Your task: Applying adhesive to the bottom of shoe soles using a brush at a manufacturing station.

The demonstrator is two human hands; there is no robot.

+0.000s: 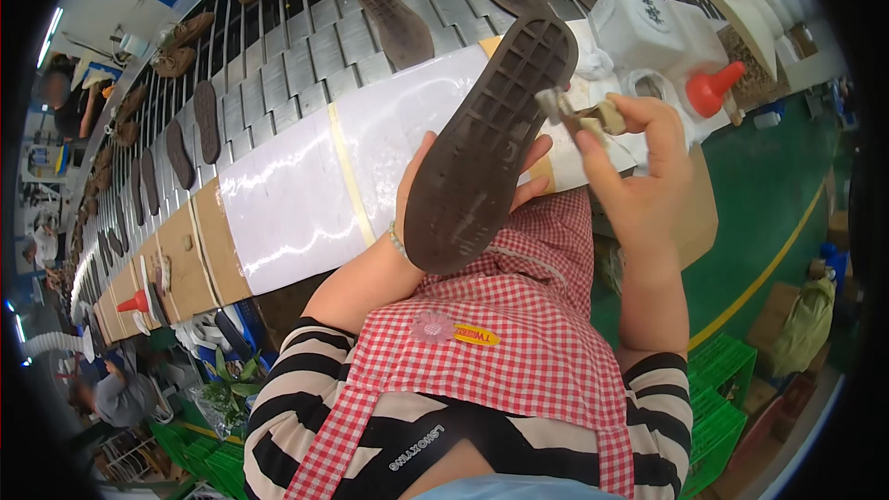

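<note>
Left grip [406,187] holds a sole [477,171] slanting away rightward, gridded end [531,54] farthest.

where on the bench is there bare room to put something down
The white sheet is bare on both sides of its yellow strip, from the brown board to near the held sole. It's crowded at the right end: white jug, red cone, right hand.

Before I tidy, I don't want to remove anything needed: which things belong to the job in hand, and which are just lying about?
Job in hand:
brown sole, in the left hand
small brush-like tool, blurred, in the right hand
probably the other soles on the slatted conveyor

Apparently just lying about:
green crates
leafy plant
green bag
</note>
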